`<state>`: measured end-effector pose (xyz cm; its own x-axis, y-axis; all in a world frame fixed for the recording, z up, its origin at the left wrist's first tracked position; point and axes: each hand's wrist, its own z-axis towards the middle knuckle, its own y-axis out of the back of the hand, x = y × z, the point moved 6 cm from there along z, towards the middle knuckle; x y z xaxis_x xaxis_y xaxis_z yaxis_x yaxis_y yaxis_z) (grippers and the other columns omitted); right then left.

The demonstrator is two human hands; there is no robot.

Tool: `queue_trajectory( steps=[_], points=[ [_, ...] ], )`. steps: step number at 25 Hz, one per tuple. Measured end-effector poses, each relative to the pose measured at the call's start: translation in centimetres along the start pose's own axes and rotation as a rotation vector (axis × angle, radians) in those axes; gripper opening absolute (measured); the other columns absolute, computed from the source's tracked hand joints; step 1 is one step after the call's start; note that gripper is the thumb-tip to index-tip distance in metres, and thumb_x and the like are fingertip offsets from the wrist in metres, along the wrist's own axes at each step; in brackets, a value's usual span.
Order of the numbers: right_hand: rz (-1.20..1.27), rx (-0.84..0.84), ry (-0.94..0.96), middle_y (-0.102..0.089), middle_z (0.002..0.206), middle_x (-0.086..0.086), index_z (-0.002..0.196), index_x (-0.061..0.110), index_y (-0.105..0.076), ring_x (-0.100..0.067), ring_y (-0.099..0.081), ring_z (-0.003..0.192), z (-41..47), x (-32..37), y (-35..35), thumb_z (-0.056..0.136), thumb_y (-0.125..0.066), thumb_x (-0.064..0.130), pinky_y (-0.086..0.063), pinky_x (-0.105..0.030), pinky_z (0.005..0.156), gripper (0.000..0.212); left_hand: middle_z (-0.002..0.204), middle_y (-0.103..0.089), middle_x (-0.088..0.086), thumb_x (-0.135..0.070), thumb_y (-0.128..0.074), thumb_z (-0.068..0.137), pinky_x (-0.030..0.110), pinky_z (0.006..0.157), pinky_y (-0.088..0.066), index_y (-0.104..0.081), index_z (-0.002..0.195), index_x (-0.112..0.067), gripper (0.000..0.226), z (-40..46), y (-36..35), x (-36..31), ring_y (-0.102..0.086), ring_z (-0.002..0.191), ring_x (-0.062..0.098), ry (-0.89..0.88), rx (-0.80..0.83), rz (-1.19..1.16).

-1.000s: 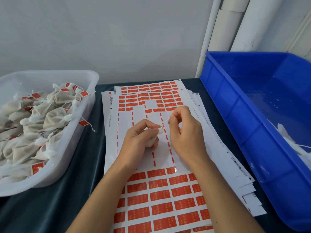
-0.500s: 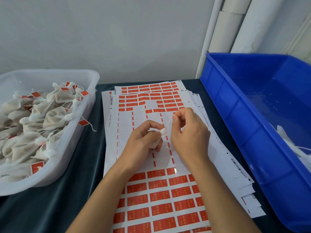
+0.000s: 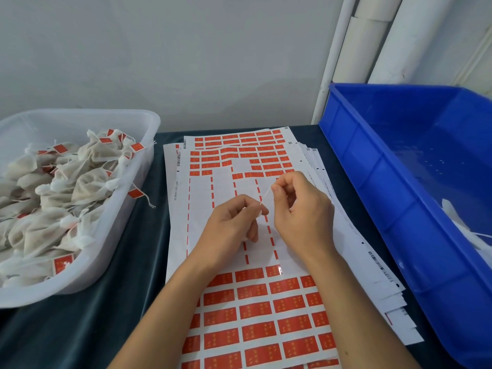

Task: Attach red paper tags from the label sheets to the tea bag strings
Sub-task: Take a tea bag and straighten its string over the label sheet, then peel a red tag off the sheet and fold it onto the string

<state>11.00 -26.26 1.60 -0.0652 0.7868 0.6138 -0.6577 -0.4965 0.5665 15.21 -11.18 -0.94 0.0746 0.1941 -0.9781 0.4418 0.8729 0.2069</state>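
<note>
1. Both hands are up over the middle of the label sheets [image 3: 239, 302], right above the stripped patch where only thin red strips are left.
2. The left hand [image 3: 229, 225] is curled in, fingers clenched around something small and white. By my reading that is the tea bag itself, though it is almost wholly hidden inside the fist.
3. The right hand [image 3: 303, 214] pinches the free end of the string [image 3: 265, 195] between thumb and forefinger, and the string runs taut and slanted down to the left fingertips.
4. No red tag sits on that string, so I judge this is the set-up step: string drawn out straight, ready for its label.
5. Unused red tags [image 3: 253, 310] fill the near rows of the top sheet, just below the wrists, with more at the far end.
6. The next move calls for peeling one tag and folding it over the string end. That likely means one hand must give up its pinch without letting the string go slack.
7. On the left of the worktop [image 3: 87, 328] the white tub [image 3: 138, 145] holds a heap of bags already tagged.
8. On the right the blue crate [image 3: 372, 182] shows a few white bags in its near corner, presumably the untagged supply.
</note>
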Motion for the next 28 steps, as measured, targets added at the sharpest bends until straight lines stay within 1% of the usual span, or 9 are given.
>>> queue_trajectory(
  steps=[4, 7, 10, 12, 15, 19, 21, 24, 28],
  points=[
    [0.108, 0.104, -0.027, -0.067, 0.100, 0.022, 0.104, 0.037, -0.058, -0.001, -0.066, 0.087, 0.4, 0.0, -0.2, 0.100, -0.058, 0.045, -0.051, -0.010, 0.074, 0.009, 0.080, -0.075, -0.003, -0.028, -0.054, 0.106, 0.018, 0.071, -0.059, -0.072, 0.087, -0.024, 0.027, -0.1, 0.1, -0.4, -0.074, 0.079, 0.011, -0.037, -0.032, -0.034],
    [0.186, 0.025, -0.062, -0.066, 0.103, 0.028, 0.110, 0.036, -0.063, 0.005, -0.065, 0.098, 0.9, -0.2, 1.1, 0.101, -0.055, 0.048, -0.050, -0.003, 0.071, 0.018, 0.088, -0.078, -0.008, -0.029, -0.059, 0.104, 0.010, 0.070, -0.055, -0.073, 0.089, -0.021, 0.022, -0.1, 0.1, -0.4, -0.075, 0.086, 0.009, -0.054, -0.054, -0.061],
    [0.210, 0.008, -0.184, -0.063, 0.101, 0.033, 0.107, 0.039, -0.063, 0.013, -0.062, 0.100, 1.7, -1.4, 2.3, 0.103, -0.058, 0.040, -0.047, 0.000, 0.068, 0.006, 0.090, -0.076, -0.013, -0.031, -0.064, 0.101, 0.011, 0.072, -0.055, -0.074, 0.091, -0.022, 0.017, -0.1, 0.0, -0.1, -0.072, 0.087, 0.008, -0.059, -0.063, -0.059],
    [0.117, 0.082, -0.268, -0.063, 0.098, 0.028, 0.101, 0.038, -0.062, 0.007, -0.065, 0.087, 2.1, -2.3, 2.8, 0.104, -0.058, 0.038, -0.046, -0.005, 0.061, 0.005, 0.092, -0.074, -0.015, -0.032, -0.066, 0.101, 0.010, 0.072, -0.055, -0.074, 0.091, -0.024, 0.016, -0.1, -0.1, -0.1, -0.070, 0.088, 0.006, -0.065, -0.067, -0.052],
    [-0.086, 0.196, -0.312, -0.067, 0.099, 0.017, 0.100, 0.032, -0.063, -0.001, -0.064, 0.078, 1.1, -2.6, 3.7, 0.104, -0.056, 0.040, -0.044, -0.013, 0.064, 0.011, 0.090, -0.073, -0.016, -0.033, -0.065, 0.101, 0.010, 0.072, -0.054, -0.074, 0.090, -0.026, 0.016, 0.0, -0.2, 0.0, -0.070, 0.088, 0.005, -0.075, -0.083, -0.036],
    [-0.584, 0.299, -0.380, -0.066, 0.108, 0.008, 0.118, 0.028, -0.063, -0.008, -0.057, 0.084, -3.0, -2.4, 4.9, 0.098, -0.049, 0.064, -0.047, -0.024, 0.068, 0.043, 0.089, -0.071, -0.020, -0.033, -0.065, 0.101, 0.007, 0.069, -0.051, -0.072, 0.089, -0.029, 0.015, 0.0, -0.5, 0.1, -0.067, 0.089, 0.000, -0.085, -0.122, 0.004],
    [-0.640, 0.308, -0.410, -0.065, 0.118, 0.008, 0.126, 0.029, -0.060, -0.010, -0.059, 0.092, -5.1, -1.8, 4.7, 0.094, -0.049, 0.071, -0.050, -0.028, 0.074, 0.054, 0.091, -0.070, -0.023, -0.034, -0.065, 0.101, 0.006, 0.069, -0.050, -0.071, 0.089, -0.030, 0.014, 0.0, -0.5, 0.2, -0.066, 0.090, -0.003, -0.101, -0.139, 0.024],
    [-0.629, 0.361, -0.462, -0.058, 0.144, 0.004, 0.139, 0.028, -0.052, -0.019, -0.061, 0.127, -6.7, -1.4, 3.7, 0.093, -0.046, 0.073, -0.054, -0.039, 0.099, 0.065, 0.091, -0.070, -0.025, -0.035, -0.066, 0.100, 0.005, 0.068, -0.050, -0.070, 0.089, -0.032, 0.013, -0.1, -0.8, 0.2, -0.068, 0.090, -0.002, -0.129, -0.152, 0.039],
    [-0.646, 0.347, -0.453, -0.062, 0.138, 0.004, 0.131, 0.028, -0.059, -0.020, -0.064, 0.121, -6.6, -1.0, 3.5, 0.096, -0.045, 0.071, -0.055, -0.039, 0.097, 0.057, 0.091, -0.070, -0.026, -0.035, -0.066, 0.100, 0.004, 0.069, -0.050, -0.071, 0.090, -0.033, 0.011, -0.2, -1.1, 0.2, -0.068, 0.091, -0.003, -0.141, -0.150, 0.058]
  ],
)
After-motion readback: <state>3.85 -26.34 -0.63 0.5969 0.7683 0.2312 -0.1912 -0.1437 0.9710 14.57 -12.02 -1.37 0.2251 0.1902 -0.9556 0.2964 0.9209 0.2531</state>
